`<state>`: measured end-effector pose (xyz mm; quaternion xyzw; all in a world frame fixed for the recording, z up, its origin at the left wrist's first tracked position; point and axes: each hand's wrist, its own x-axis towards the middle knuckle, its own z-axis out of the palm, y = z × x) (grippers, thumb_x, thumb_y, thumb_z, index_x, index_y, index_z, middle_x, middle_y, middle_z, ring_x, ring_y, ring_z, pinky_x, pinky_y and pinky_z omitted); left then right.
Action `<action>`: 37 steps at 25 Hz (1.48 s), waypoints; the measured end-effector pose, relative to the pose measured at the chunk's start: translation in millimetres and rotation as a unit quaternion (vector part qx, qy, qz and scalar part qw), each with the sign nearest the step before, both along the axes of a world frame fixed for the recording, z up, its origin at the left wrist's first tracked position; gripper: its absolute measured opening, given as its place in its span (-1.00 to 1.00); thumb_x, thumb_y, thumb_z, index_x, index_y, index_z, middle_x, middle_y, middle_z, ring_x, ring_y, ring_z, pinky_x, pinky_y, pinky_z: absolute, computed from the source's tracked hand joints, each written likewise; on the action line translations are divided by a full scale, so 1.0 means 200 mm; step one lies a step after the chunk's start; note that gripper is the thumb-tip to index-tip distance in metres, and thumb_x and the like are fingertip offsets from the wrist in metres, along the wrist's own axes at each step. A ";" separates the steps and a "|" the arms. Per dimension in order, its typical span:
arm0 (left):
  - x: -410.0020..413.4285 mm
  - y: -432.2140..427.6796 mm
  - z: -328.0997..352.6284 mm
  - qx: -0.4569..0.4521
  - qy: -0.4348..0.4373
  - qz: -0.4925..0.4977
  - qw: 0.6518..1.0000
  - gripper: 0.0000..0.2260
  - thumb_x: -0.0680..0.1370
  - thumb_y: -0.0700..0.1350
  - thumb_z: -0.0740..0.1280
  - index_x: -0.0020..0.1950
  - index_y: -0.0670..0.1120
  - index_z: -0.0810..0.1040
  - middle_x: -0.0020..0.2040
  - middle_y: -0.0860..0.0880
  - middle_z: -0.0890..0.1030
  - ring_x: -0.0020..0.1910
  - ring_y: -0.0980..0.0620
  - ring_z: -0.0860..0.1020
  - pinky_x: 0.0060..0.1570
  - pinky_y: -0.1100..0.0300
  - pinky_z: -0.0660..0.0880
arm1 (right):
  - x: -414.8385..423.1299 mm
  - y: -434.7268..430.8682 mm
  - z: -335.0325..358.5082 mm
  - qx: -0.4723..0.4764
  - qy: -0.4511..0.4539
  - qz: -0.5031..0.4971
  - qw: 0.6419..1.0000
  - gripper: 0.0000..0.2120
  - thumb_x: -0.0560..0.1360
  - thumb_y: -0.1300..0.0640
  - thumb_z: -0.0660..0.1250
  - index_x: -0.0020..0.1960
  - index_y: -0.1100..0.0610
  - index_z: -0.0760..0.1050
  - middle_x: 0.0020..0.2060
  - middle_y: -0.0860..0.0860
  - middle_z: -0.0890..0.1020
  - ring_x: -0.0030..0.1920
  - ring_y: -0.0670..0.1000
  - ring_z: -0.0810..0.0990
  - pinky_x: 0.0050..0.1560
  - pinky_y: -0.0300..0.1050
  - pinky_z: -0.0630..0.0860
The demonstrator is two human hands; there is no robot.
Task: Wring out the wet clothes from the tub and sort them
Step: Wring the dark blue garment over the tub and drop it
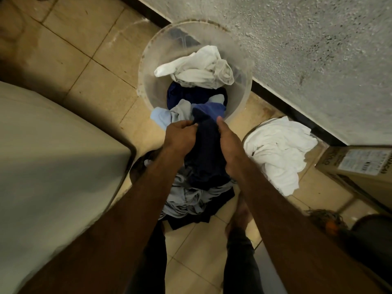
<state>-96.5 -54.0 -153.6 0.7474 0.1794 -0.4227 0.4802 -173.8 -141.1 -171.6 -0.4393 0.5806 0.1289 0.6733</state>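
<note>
So the person has both hands on 1 dark navy garment [206, 153], held up between them. The left hand [180, 137] has its fingers curled in and bunches the cloth at its top edge. The right hand [231, 147] is wrapped round the other side, thumb lying up along the fabric. Neither hand is open at all.

Looks like the wringing step to me: the piece is gathered lengthwise between the 2 grips, but there's no real twist in it yet as far as can be seen.

Just beyond the hands sits the clear tub [148, 66], with a white garment [199, 66] at its far side and blue pieces nearer, 1 light blue piece [161, 117] flopping over the rim right by the left hand. Below the hands there's a grey heap [186, 198] in what seems to be a dark basin [140, 164]. Off to the right of the right hand is a white pile [277, 149], so the whites seem to be sorted there.

Next move, probably: turn the hands opposite ways, squeeze the water out over the basin, then drop the piece with the darks beyond the hands and not on the whites.
</note>
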 end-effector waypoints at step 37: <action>-0.21 0.26 0.08 0.050 -0.051 0.097 0.993 -0.54 0.49 -0.20 0.42 0.38 -0.17 0.47 0.20 -0.07 0.58 0.18 -0.07 0.56 0.22 0.06 0.52 | -0.10 0.14 0.02 0.092 -0.104 -0.010 0.990 -0.50 0.46 -0.26 0.41 0.21 0.09 0.63 0.04 0.10 0.74 0.09 0.14 0.71 0.13 0.09 0.63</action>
